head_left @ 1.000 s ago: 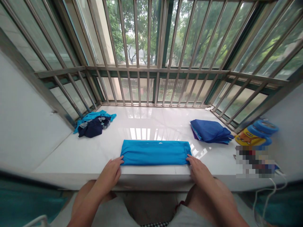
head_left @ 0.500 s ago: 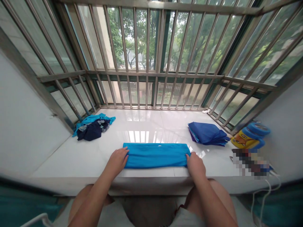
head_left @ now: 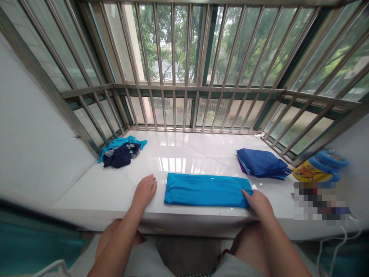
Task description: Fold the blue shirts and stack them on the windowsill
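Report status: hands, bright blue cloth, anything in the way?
Left hand beside bright blue cloth, not touching. Right hand gripping cloth's right end. Cloth folded into a flat strip. Darker blue pile beyond its right end, apart from it.

Bare left hand (head_left: 145, 192), bare right hand (head_left: 261, 204), and the forearms (head_left: 122, 236) are uncovered right down to the near edge! Bare knees (head_left: 107, 236) below, and there they are, pale grey shorts (head_left: 145, 257), loose and wide, a flash of dark red trim (head_left: 225, 252) on the right!
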Demonstrator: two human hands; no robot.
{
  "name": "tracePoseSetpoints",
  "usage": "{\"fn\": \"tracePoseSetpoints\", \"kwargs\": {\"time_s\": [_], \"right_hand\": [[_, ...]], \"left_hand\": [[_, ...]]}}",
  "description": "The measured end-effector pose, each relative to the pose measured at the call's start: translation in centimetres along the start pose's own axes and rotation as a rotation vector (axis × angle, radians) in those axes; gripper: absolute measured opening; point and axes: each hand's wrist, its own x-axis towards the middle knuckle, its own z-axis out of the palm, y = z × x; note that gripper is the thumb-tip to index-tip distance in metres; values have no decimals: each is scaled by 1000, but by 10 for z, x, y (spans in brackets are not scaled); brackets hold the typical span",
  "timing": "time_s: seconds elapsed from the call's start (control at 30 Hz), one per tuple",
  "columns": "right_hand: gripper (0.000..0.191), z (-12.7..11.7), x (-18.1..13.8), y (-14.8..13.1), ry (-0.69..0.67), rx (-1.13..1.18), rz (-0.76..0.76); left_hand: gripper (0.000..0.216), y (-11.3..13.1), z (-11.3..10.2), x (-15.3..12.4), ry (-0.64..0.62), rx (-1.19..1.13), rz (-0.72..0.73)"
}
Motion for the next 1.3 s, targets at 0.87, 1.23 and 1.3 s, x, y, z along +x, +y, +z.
{"fn": "tracePoseSetpoints", "kwargs": {"time_s": [0.87,1.23,1.3], "right_hand": [[20,106,-190,-279,127,45,-873],[39,151,-199,-202,160,129,-1252],[33,138,-195,-192,75,183,-1269]], "left_hand": [[21,1,-8,2,-27,-1,-64],[20,-2,-7,3,-11,0,-48],[19,-4,-5,3,-3,5,-33]]}}
